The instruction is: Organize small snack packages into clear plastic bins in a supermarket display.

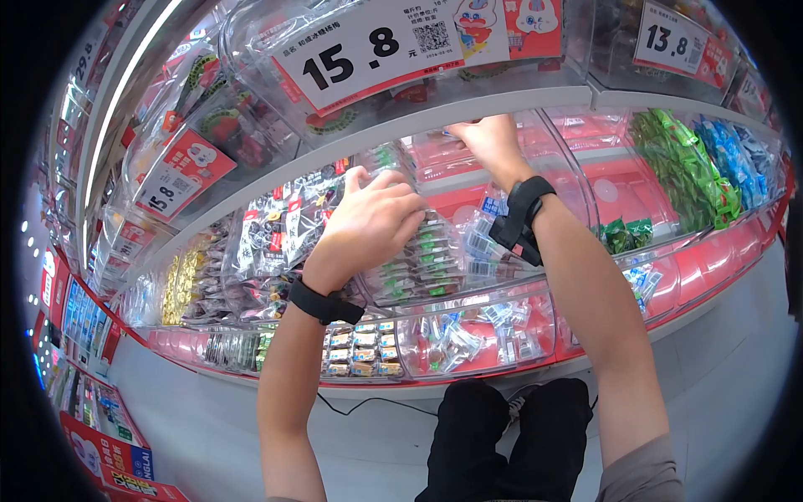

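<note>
My left hand (368,219) is over the boundary between dark-and-clear snack packets (293,217) and rows of small green-and-clear packets (422,263). Its fingers are bent and closed, with the tips turned away, so what they hold is hidden. Farther back, my right hand (493,149) reaches under the shelf edge into a clear bin with a red bottom (456,205). Thumb and fingers come together there; anything between them is too small to make out. Blue-and-clear packets (481,238) lie below the right wrist. Both wrists wear black bands.
A white shelf edge (435,109) with a 15.8 price card (376,54) overhangs the bins. Green bags (686,167) and blue bags (740,159) stand at right. A lower row holds small boxed snacks (362,350) and loose clear packets (452,339). A black cable (368,406) crosses the floor.
</note>
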`<state>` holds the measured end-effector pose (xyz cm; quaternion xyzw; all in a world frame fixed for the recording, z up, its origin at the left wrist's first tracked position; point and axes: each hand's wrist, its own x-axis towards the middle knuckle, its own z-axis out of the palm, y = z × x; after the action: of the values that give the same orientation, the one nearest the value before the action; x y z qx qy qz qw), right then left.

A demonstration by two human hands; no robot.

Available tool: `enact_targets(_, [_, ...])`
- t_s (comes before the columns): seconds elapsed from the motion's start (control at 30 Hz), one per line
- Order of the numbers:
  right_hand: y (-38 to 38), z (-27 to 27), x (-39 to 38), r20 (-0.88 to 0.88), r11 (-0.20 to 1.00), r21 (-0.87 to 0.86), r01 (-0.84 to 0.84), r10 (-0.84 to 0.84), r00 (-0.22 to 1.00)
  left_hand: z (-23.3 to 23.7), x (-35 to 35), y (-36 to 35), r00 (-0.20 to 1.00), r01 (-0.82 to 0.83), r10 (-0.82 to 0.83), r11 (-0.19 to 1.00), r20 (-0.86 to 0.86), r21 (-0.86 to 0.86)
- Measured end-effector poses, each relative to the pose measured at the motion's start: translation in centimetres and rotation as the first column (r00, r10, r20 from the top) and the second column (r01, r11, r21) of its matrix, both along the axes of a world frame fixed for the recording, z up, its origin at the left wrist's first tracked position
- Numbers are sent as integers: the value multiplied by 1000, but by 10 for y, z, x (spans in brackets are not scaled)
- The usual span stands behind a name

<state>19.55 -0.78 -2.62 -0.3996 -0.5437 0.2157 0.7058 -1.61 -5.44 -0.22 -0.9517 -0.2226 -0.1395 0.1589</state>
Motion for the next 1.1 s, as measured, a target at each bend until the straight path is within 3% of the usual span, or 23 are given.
enact_targets(0.07, [8,-1,7,-12,995,-102,-25,24,1000,0,0,0,1000,3,-3,1000,6,-1])
enact_targets(0.27, [-10,-6,-13,-241,921,-8,-390,377,894,-2,0,-1,1000,-20,20,1000,5,-17])
enact_targets(0.3, [-5,-8,-11,-20,908,-116,-403,403,915,-1,0,0,1000,-27,27,1000,1,-14])
enact_targets(0.37, [11,-17,-5,403,880,-327,-346,461,791,-2,-1,1,1000,-14,15,1000,5,-18])
enact_targets(0.4, [7,-16,-5,518,909,-316,-271,404,754,-3,-1,2,1000,-7,7,1000,6,-22])
enact_targets(0.5, [1,-16,-7,634,892,-431,-136,407,658,-1,-1,0,1000,14,-14,1000,17,4])
enact_targets(0.63, [-1,-19,-5,691,878,-459,-134,447,568,0,0,-1,1000,-10,10,1000,-4,-21])
enact_targets(0.73, [-5,-14,-8,726,854,-520,-24,457,515,4,1,-3,1000,-26,26,998,7,-50])
enact_targets(0.9, [-7,-10,-6,640,803,-570,-174,567,519,0,0,-5,988,38,-45,998,145,50])
enact_targets(1.1, [-1,-14,-2,541,742,-631,-225,629,558,3,1,-3,999,21,-18,998,47,-59])
